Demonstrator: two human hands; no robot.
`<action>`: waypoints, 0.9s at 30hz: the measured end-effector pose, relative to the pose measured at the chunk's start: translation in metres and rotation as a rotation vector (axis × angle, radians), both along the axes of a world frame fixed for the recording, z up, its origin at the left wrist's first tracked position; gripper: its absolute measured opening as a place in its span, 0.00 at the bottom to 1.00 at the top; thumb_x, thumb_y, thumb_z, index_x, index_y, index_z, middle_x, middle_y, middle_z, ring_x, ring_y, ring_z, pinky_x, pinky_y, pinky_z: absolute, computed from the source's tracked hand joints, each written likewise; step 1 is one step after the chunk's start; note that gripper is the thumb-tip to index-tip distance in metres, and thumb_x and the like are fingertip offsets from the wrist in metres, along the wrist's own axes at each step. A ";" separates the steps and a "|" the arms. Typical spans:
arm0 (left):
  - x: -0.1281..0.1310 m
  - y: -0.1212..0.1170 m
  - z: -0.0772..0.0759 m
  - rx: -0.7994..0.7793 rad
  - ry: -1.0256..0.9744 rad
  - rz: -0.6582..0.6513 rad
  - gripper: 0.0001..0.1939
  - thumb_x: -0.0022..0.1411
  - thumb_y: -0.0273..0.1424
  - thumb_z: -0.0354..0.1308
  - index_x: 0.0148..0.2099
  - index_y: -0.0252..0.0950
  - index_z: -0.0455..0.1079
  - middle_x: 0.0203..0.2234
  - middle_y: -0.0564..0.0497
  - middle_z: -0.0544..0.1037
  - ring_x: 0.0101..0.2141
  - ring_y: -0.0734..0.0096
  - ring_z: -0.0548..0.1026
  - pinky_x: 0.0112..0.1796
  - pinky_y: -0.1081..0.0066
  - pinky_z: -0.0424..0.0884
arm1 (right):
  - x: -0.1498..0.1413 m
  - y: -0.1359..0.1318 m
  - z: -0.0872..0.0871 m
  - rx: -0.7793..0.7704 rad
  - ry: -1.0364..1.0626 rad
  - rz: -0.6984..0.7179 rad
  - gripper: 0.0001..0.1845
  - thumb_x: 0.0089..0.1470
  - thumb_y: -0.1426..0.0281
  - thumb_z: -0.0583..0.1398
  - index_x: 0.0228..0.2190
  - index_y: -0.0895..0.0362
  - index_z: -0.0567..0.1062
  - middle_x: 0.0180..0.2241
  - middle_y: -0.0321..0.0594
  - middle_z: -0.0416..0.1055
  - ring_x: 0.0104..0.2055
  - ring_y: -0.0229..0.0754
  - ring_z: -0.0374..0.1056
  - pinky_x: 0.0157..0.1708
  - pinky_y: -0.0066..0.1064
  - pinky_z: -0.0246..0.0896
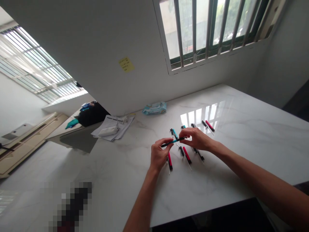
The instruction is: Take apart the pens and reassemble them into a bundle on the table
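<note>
Your left hand (159, 155) and your right hand (196, 138) hold a black-and-teal pen (174, 141) level between them, the fingers of each closed around one end of its barrel. Just below and beside your hands, more pens lie on the white marble table (243, 161), with red-and-black pens (187, 155) nearest and teal-and-black pens (175, 133) beyond. Farther off sit a packet of wet wipes (154, 108) and a stack of papers (113, 129). A yellow sticky note (126, 64) is stuck on the wall (96, 48).
</note>
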State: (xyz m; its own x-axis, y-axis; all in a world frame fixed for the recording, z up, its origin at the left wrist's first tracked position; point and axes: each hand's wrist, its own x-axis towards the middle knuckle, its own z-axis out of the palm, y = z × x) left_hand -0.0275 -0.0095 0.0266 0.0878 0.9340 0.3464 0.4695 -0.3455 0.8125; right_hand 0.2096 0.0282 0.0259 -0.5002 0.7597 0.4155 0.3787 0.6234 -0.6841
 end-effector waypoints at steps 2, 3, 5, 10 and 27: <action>0.000 0.000 0.000 0.002 0.011 -0.003 0.07 0.61 0.33 0.69 0.43 0.43 0.84 0.40 0.48 0.86 0.43 0.57 0.83 0.50 0.59 0.78 | 0.000 0.000 0.000 -0.031 -0.040 -0.041 0.12 0.64 0.60 0.63 0.33 0.54 0.79 0.29 0.39 0.77 0.29 0.40 0.70 0.31 0.31 0.60; 0.000 0.000 0.000 0.003 0.020 -0.007 0.07 0.62 0.33 0.68 0.43 0.43 0.84 0.40 0.48 0.86 0.43 0.57 0.83 0.50 0.59 0.78 | 0.000 0.000 0.000 -0.045 -0.065 -0.056 0.15 0.65 0.58 0.62 0.31 0.54 0.79 0.27 0.39 0.76 0.27 0.40 0.68 0.29 0.31 0.58; 0.001 0.000 0.000 0.005 0.035 -0.012 0.07 0.62 0.33 0.68 0.43 0.43 0.84 0.40 0.49 0.86 0.43 0.57 0.83 0.49 0.60 0.78 | 0.001 0.000 0.001 -0.045 -0.083 -0.046 0.15 0.65 0.57 0.62 0.32 0.54 0.80 0.29 0.40 0.77 0.29 0.40 0.69 0.30 0.31 0.59; 0.000 0.000 -0.001 0.014 0.031 -0.008 0.07 0.62 0.33 0.68 0.43 0.43 0.84 0.39 0.48 0.86 0.43 0.58 0.83 0.50 0.59 0.78 | 0.002 0.002 0.001 0.017 -0.048 0.005 0.08 0.63 0.62 0.64 0.37 0.53 0.79 0.34 0.41 0.78 0.36 0.43 0.71 0.36 0.33 0.62; 0.003 0.000 0.001 0.025 0.054 -0.060 0.05 0.64 0.29 0.64 0.41 0.41 0.81 0.38 0.51 0.85 0.41 0.64 0.82 0.47 0.64 0.77 | -0.002 0.002 0.000 -0.007 -0.089 -0.050 0.20 0.68 0.57 0.60 0.30 0.55 0.81 0.28 0.40 0.78 0.35 0.44 0.70 0.36 0.34 0.59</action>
State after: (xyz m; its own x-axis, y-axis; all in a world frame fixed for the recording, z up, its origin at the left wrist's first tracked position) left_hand -0.0247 -0.0099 0.0279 0.1631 0.9174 0.3629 0.4904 -0.3945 0.7770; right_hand 0.2071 0.0297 0.0255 -0.4962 0.7873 0.3660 0.4686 0.5977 -0.6506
